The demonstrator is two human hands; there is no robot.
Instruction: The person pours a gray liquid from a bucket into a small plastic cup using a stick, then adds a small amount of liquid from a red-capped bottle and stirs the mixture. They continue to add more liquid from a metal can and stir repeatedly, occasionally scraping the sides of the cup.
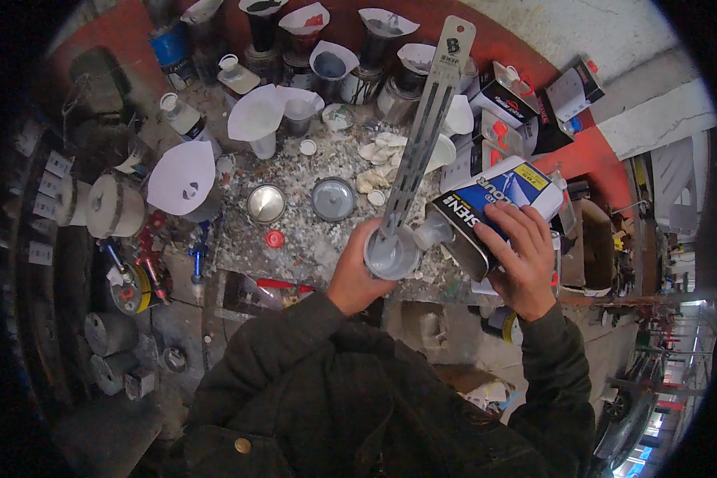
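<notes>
My left hand point(357, 275) is wrapped around a plastic mixing cup point(391, 253) with grey liquid inside, near the bench's front edge. A long metal mixing ruler point(426, 119) with slots stands in the cup and leans up and to the right. My right hand point(526, 259) grips a blue, white and black rectangular metal can point(498, 207), tilted so its spout end point(433, 229) is at the cup's rim. Whether liquid is flowing cannot be made out. Left of the cup lie a round tin with grey contents point(333, 199) and a shiny metal lid point(266, 204).
Paint cans and cups topped with white paper strainers point(182, 177) line the back and left of the paint-spattered bench point(303, 255). More rectangular cans point(505, 94) stand at the back right. A red cap point(275, 238) lies nearby; spray guns point(150, 259) hang at the left edge.
</notes>
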